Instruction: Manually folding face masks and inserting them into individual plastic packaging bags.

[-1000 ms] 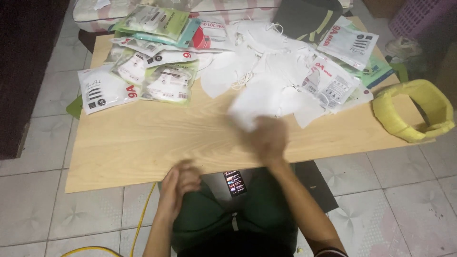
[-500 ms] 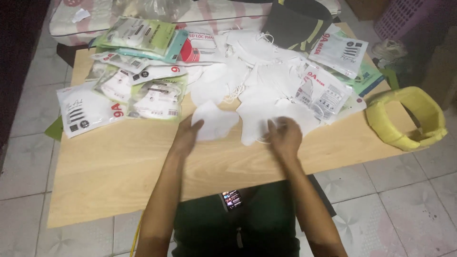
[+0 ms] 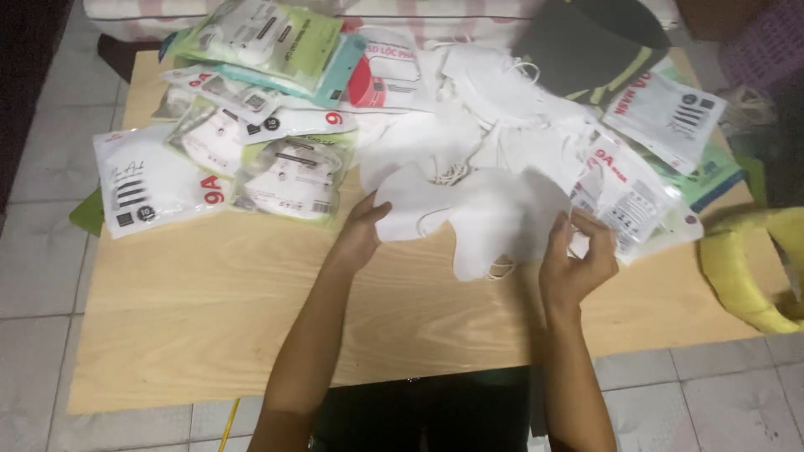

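A white face mask (image 3: 490, 219) is held up over the middle of the surface (image 3: 209, 318), pinched by the left hand (image 3: 360, 234) and right hand (image 3: 578, 255), forearms extended from the near edge.

Soft, matt white cloth masks (image 3: 494, 209) lie on the smooth, pale wood-grain worktop (image 3: 209, 310); beside them, glossy clear plastic packets (image 3: 289, 180).
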